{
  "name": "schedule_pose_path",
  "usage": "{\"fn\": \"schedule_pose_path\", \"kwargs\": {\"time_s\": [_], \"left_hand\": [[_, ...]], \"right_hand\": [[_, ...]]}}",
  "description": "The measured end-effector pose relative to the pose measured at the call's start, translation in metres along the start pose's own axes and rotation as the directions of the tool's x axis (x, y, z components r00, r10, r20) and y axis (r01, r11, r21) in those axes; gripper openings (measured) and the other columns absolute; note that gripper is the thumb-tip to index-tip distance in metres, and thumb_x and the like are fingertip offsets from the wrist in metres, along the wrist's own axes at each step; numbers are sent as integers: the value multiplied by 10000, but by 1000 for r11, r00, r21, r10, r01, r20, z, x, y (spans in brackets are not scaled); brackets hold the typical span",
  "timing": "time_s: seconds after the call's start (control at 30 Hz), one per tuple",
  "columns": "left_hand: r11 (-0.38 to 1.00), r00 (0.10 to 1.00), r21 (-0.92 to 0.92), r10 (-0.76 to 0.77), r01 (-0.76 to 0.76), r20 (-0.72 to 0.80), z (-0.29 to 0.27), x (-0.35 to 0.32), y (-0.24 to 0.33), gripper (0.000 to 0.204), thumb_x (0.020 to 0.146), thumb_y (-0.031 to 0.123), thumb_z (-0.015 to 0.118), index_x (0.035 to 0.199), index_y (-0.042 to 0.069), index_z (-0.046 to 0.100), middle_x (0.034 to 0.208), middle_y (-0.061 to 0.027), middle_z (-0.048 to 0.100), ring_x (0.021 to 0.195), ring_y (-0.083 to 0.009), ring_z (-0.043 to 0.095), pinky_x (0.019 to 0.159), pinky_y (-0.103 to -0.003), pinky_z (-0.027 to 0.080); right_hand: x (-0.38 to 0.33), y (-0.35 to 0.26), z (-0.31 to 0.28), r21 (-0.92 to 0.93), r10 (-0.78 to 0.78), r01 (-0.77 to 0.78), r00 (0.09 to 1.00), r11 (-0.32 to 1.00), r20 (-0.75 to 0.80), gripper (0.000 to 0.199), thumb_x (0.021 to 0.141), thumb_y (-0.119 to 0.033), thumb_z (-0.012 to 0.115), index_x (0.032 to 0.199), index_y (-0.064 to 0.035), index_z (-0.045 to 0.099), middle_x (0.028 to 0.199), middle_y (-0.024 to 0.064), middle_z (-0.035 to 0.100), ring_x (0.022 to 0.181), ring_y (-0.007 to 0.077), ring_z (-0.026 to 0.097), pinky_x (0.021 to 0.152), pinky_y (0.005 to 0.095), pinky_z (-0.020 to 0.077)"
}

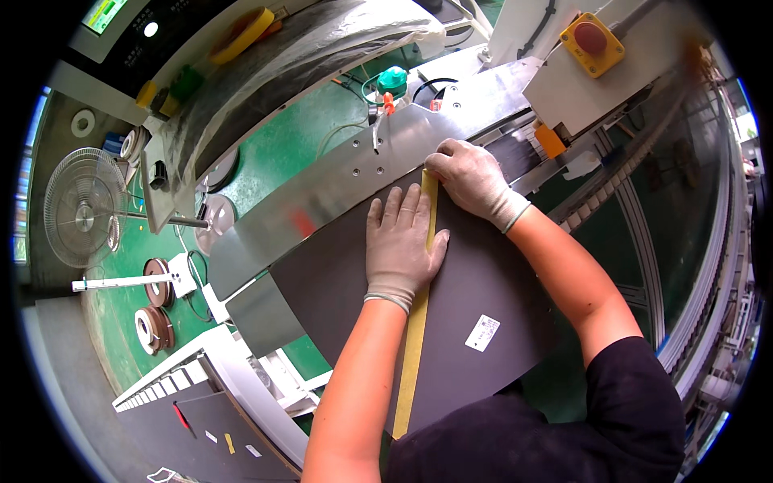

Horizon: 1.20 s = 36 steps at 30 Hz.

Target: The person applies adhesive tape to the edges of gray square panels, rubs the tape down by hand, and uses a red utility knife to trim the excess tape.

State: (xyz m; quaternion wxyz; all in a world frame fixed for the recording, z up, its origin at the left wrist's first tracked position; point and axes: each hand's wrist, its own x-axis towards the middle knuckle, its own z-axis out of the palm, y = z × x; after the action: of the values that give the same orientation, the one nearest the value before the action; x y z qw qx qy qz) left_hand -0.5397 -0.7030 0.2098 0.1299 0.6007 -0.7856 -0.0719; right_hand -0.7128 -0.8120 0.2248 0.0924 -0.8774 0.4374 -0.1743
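Note:
A dark grey sheet (475, 282) lies flat on a metal work surface (322, 193), with a small white label (482, 332) near its lower right. A long yellow strip (415, 346) runs lengthwise across the sheet. My left hand (400, 241), in a light glove, presses flat on the sheet with fingers spread, its thumb against the strip. My right hand (471, 179), also gloved, is curled at the strip's far end by the sheet's top edge; what it pinches is hidden.
A yellow box with a red push button (592, 42) sits on the machine at top right. A fan (83, 208) and tape rolls (153, 326) stand on the green floor at left. Another dark sheet (209, 427) lies at bottom left.

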Motion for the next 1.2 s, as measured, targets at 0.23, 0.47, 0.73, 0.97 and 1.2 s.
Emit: {"fn": "schedule_pose_path", "kwargs": {"time_s": [0.23, 0.47, 0.73, 0.97, 1.2], "left_hand": [[1000, 1000, 21, -8, 8, 8, 1, 0, 3, 670, 943, 500, 568, 1474, 93, 534, 1567, -86, 472, 1471, -309, 384, 1249, -514, 175], [999, 1000, 49, -13, 12, 17, -3, -2, 1, 674, 955, 510, 559, 1491, 103, 520, 1571, -74, 472, 1462, -296, 406, 1245, -530, 189], [999, 999, 20, -28, 27, 29, 1, 0, 1, 718, 955, 523, 540, 1530, 99, 467, 1596, -77, 439, 1486, -305, 368, 1253, -509, 170], [999, 999, 5, -36, 36, 35, 0, 1, 2, 702, 961, 519, 535, 1525, 107, 474, 1596, -71, 444, 1492, -295, 364, 1254, -507, 167], [999, 999, 6, -42, 42, 34, -2, 0, 3, 677, 957, 508, 546, 1501, 109, 506, 1584, -69, 459, 1482, -295, 376, 1254, -505, 169]], "right_hand": [[-12, 14, 1, 144, -8, 19, 997, 989, -75, 118, 848, -58, 648, 964, -83, 654, 1019, 119, 634, 953, 357, 653, 809, 437, 550], [-4, 2, -16, 245, 33, -24, 999, 969, -35, 300, 837, -95, 720, 1126, -97, 639, 1123, 127, 643, 963, 366, 662, 810, 439, 557], [14, -10, -25, -140, -271, 277, 961, 951, 62, 195, 765, -126, 727, 960, -121, 733, 1144, 47, 692, 1094, 258, 647, 954, 427, 490], [7, -12, 12, -82, -56, 47, 992, 996, -111, 53, 784, -120, 680, 815, -88, 651, 930, 86, 652, 949, 311, 644, 836, 440, 529], [-3, -11, 20, 30, 91, -86, 960, 996, -265, 54, 780, -80, 679, 818, -80, 640, 937, 115, 655, 946, 340, 641, 849, 440, 530]]}}
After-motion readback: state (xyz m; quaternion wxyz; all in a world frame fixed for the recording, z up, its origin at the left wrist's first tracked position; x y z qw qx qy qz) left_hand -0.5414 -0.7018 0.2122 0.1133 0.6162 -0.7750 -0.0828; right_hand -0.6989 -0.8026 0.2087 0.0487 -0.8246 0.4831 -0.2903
